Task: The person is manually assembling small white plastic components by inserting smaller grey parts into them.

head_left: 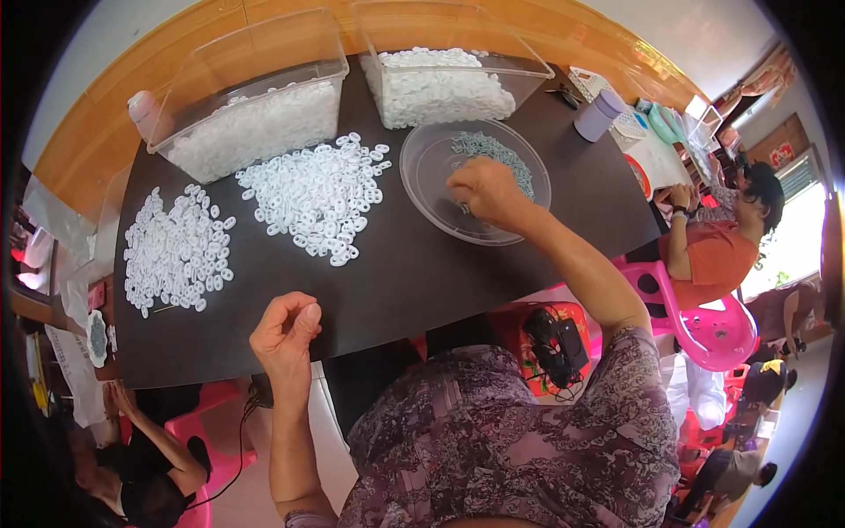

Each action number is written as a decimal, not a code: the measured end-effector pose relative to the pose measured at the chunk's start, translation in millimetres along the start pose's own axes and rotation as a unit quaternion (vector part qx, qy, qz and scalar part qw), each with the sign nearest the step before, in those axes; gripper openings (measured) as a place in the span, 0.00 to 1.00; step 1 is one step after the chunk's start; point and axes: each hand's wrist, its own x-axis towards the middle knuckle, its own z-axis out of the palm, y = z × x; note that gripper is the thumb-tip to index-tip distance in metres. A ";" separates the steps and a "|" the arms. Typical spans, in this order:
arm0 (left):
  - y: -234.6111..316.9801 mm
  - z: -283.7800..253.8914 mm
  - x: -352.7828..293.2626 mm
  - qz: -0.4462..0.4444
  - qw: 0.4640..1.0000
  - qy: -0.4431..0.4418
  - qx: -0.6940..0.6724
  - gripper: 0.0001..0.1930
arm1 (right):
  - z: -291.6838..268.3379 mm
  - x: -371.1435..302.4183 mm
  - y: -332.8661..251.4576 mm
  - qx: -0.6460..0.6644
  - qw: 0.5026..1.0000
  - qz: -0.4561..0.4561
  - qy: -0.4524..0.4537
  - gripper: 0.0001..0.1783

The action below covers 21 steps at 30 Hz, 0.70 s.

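My right hand [488, 189] reaches into a shallow, clear round tray [425, 189], fingers bent and pressed together. Small grey-blue pieces [510, 157], slim like screws, lie heaped in the tray beyond and beside that hand. Whatever its fingertips hold is hidden. Over the table's front edge, my left hand [286, 333] is closed, thumb against the curled fingers; anything inside it is too small to make out. Ahead of it on the table spreads a pile of white oval plastic pieces with two holes each [312, 194]. A second pile of the same pieces [176, 251] lies farther left.
Two clear bins [255, 132] [449, 92] filled with white pieces stand at the back of the dark table [396, 282]. A lilac bottle [599, 115] stands right of the tray. Co-workers sit at the right [717, 255] and lower left [154, 462]. Pink chairs [709, 330] flank the table.
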 end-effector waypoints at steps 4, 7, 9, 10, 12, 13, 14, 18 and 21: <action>-2.9 7.1 -6.8 -0.020 0.998 -0.001 -0.065 0.07 | -1.9 -5.7 5.3 -0.021 0.997 0.018 -0.074 0.06; -2.8 15.2 -10.4 -0.053 0.993 0.001 -0.110 0.08 | -4.9 -4.9 -12.8 0.165 0.984 0.063 0.013 0.04; -1.8 20.4 -12.0 -0.068 0.986 -0.014 -0.154 0.08 | -6.2 -3.9 -5.7 0.167 0.982 0.067 0.053 0.04; -0.3 23.0 -13.9 -0.068 0.986 -0.016 -0.154 0.08 | -7.6 -4.2 -2.7 0.169 0.979 0.069 0.091 0.05; 0.4 25.1 -17.2 -0.066 0.987 0.015 -0.147 0.08 | -16.2 -7.2 1.6 0.111 0.990 0.088 0.002 0.06; -1.6 23.9 -17.6 -0.065 0.987 0.015 -0.146 0.08 | -20.2 -7.5 2.3 0.050 0.989 0.105 -0.088 0.07; -5.9 23.5 -18.1 -0.058 0.988 0.009 -0.145 0.08 | -21.5 -9.4 0.0 0.050 0.989 0.106 -0.087 0.07; -12.4 26.3 -18.6 -0.063 0.990 -0.022 -0.124 0.07 | -14.9 -18.1 -14.4 0.083 0.988 0.082 -0.104 0.09; -12.6 31.3 -20.0 -0.076 0.990 -0.020 -0.119 0.06 | -12.1 -11.8 -15.4 0.178 0.981 0.074 -0.023 0.09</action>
